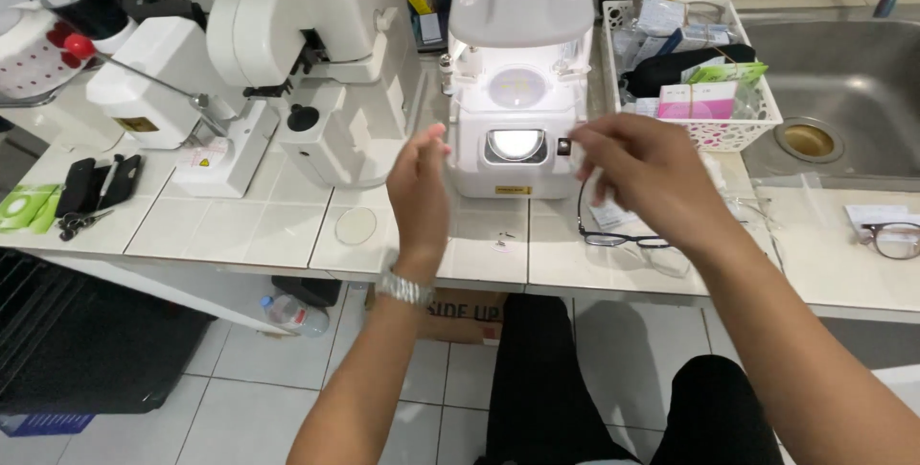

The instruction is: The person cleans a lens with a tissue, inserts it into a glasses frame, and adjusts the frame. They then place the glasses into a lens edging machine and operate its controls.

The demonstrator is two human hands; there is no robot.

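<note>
1. Looking down at a white tiled counter point(287, 225), the far left edge carries a green case point(24, 206), a black case point(96, 182) and small scissors point(81, 223).
2. Behind them stand a white lens-edging machine point(287, 62) and, further right, a loose round clear lens point(356, 225) lying flat near the front edge.
3. Left hand point(420, 192), with a metal wristwatch point(404, 288), is raised edge-on above the counter's front edge, fingers straight and loosely together, holding nothing that can be seen.
4. Between the hands, at the back, a small white lit machine point(517, 91) shows a glowing round window.
5. Right hand point(637, 173) hovers just right of that machine, fingertips pressed together; something small and pale may be pinched there, but motion blur hides it.
6. Black-framed spectacles point(618, 230) lie directly beneath the right hand, long axis left to right, so this hand is much the nearer.
7. Farther right: a white basket point(738, 129) of small boxes, a steel sink point(843, 81), and another pair of glasses point(896, 240) near the right edge.
</note>
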